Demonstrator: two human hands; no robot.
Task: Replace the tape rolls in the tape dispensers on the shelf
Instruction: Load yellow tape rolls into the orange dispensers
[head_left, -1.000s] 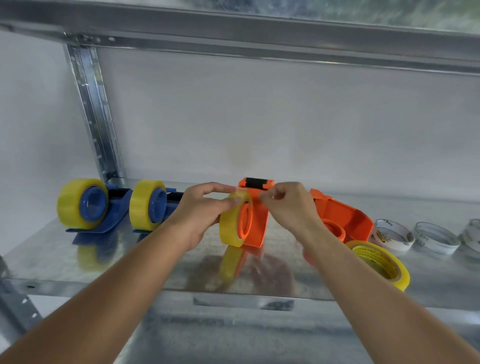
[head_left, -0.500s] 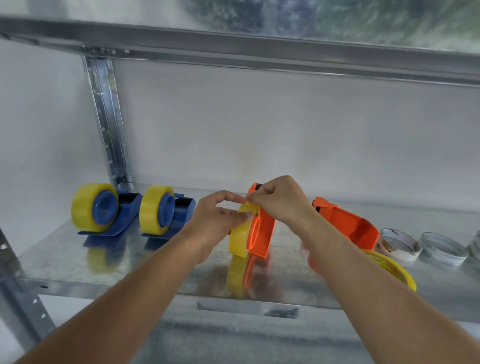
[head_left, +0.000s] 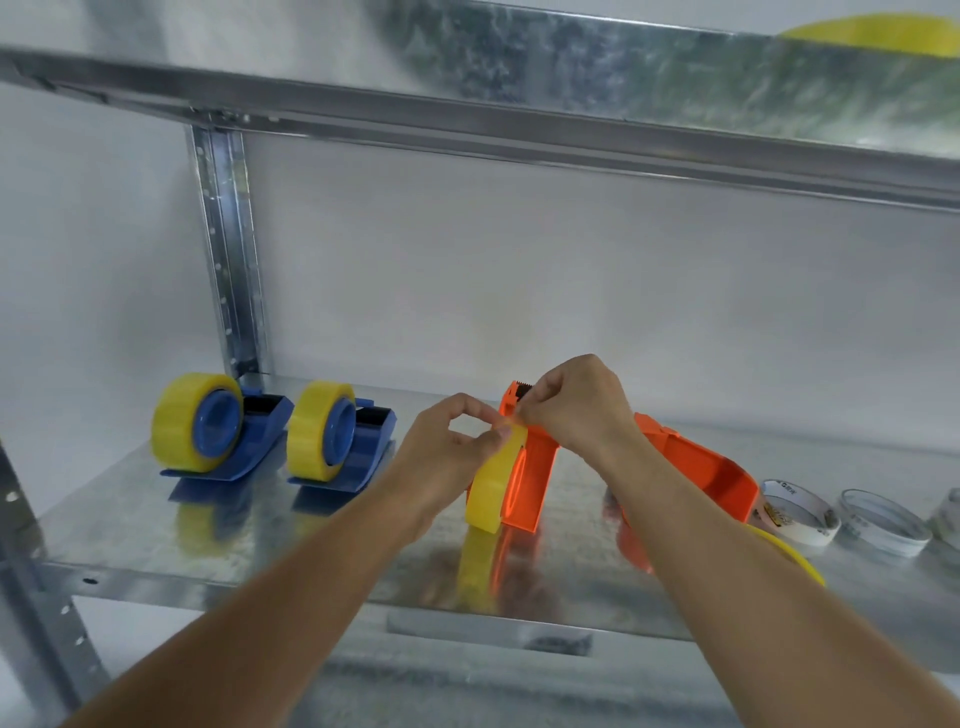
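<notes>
Both hands met at mid-shelf (head_left: 156, 525). The left hand (head_left: 447, 457) pinched the top of the yellow roll (head_left: 491, 486) seated on the orange dispenser (head_left: 537, 467), standing near the front edge. The right hand (head_left: 576, 410) pinched the tape end just above the roll. Two blue dispensers (head_left: 260, 441) with yellow rolls stood toward the left edge. A second orange dispenser (head_left: 711, 473) and empty cores (head_left: 800, 512) lay toward the right edge.
</notes>
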